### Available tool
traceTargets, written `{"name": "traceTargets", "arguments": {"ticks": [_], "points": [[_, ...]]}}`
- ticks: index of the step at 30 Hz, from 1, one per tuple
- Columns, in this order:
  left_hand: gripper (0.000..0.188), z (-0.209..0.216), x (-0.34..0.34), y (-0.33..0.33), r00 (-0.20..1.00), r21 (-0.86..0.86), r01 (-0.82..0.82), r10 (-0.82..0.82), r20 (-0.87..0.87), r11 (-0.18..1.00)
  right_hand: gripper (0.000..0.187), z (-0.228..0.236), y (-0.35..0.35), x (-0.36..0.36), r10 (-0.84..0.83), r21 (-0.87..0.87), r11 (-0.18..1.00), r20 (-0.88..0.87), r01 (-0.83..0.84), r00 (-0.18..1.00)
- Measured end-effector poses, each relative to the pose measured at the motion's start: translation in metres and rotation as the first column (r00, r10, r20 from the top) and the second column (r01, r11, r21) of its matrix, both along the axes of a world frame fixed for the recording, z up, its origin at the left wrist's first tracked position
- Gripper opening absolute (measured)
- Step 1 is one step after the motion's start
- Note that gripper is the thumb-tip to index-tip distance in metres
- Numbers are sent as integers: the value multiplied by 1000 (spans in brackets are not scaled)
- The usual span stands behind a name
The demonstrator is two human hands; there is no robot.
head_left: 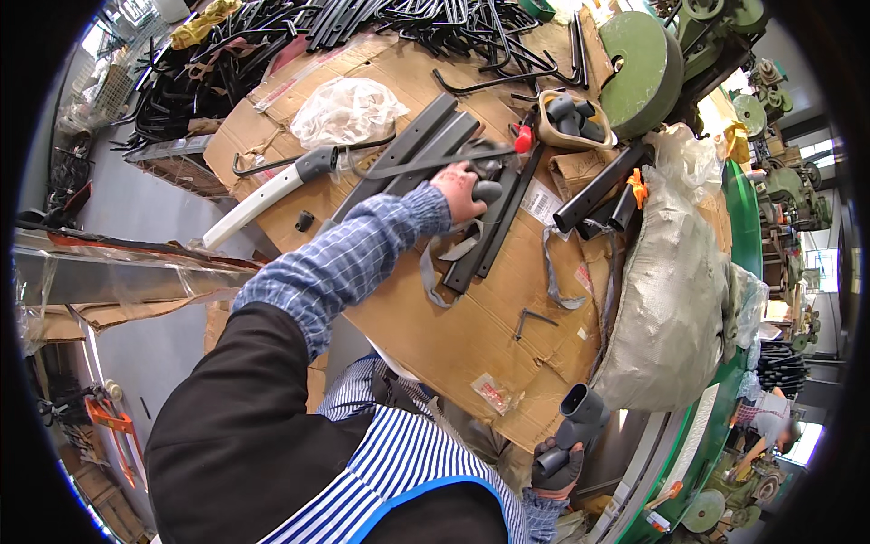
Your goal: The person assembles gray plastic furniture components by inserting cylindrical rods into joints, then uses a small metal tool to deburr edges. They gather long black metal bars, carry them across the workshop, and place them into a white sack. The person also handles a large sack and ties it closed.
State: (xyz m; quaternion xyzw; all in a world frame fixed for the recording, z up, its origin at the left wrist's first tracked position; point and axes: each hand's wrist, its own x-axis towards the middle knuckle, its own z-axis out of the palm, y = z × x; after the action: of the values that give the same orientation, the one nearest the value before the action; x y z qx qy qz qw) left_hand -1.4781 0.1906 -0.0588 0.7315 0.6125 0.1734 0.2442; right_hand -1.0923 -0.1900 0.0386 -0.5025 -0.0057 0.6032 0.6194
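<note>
My left hand (459, 192) reaches over the cardboard-covered table, among dark grey square tubes (424, 136) and a grey strap (412, 167). Its fingers are partly hidden and smeared by motion around grey parts, so its grip is unclear. A rounded dark grey piece (488, 192) shows right beside the thumb side. Low on the right, just off the table's near edge, my right hand (555, 473) is closed on a grey branched pipe fitting (583, 412), its open end tilted up. A white tube with a grey joint (281, 192) lies left of my left hand.
Bent black rods (453, 23) pile at the back. A tan tub (575, 120) holds grey fittings near a green wheel (640, 74). A large woven sack (666, 290) lines the right side. A hex key (533, 321) and a crumpled plastic bag (349, 112) lie on the cardboard (426, 349).
</note>
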Motion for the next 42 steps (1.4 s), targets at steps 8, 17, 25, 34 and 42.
{"name": "traceTargets", "arguments": {"ticks": [8, 17, 25, 34, 42], "points": [[65, -20, -3, 70, 999, -22, -43, 43, 7, 999, 44, 1, -7, 0, -61, -48, 997, 12, 62, 998], [61, 27, -5, 26, 897, -495, 423, -428, 110, 759, 43, -17, -12, 9, -159, -93, 983, -20, 157, 987], [68, 73, -8, 96, 851, -193, 134, -13, 524, 972, 40, -15, -17, 20, -203, -186, 963, -14, 196, 979], [60, 8, 42, 164, 876, -211, 105, -191, -444, 972, 40, -28, -39, 10, -194, -168, 970, -111, 174, 975], [84, 16, 41, 131, 835, -258, 228, -325, -444, 939, 37, -58, -35, 14, -181, -155, 975, -153, 158, 971]]}}
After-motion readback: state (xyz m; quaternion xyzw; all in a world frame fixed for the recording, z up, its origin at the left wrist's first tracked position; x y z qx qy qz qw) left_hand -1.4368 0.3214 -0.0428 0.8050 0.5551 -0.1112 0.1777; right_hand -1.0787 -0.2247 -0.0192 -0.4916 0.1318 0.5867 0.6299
